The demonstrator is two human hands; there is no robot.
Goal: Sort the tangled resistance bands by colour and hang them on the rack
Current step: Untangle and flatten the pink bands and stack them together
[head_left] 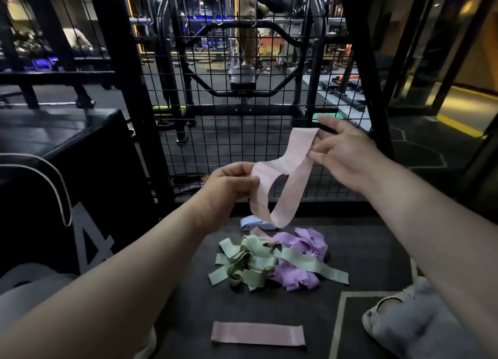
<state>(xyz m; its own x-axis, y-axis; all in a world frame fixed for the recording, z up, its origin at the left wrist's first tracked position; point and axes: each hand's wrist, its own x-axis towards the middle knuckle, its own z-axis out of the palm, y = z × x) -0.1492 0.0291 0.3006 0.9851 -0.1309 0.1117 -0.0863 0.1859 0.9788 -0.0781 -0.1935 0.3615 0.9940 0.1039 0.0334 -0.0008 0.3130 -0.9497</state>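
**Q:** State of the hands?

**A:** The left hand [229, 182] is at centre frame. Its grip is closed on one end of a pink band [281, 170], thumb against fingers, pinching the fabric. The right hand [347, 153] is right of centre and higher. Its thumb and fingers pinch the same band near its upper fold.

**Q:** How does the band run?

**A:** The loop is spread between both hands, with a twist in it. Its lower fold hangs just above a blue band [253, 222] lying on the floor [377, 251]. The upper fold sits at the right fingertips, beside a short black peg [328, 129] sticking out of the wire grid rack [242, 143]. I cannot tell whether band and peg touch.

**Q:** And the other bands?

**A:** There is a tangled pile on the floor at lower centre. The green bands [242, 261] are mostly on its left and the purple bands [304, 244] on its right, interlaced, with one green strip crossing over the purple. A second pink band [258, 335] lies flat at bottom centre, apart from the pile.

**Q:** Anything else?

**A:** A black box [89, 186] marked with a large 4 is at the left. A pale slipper [377, 321] is at lower right.
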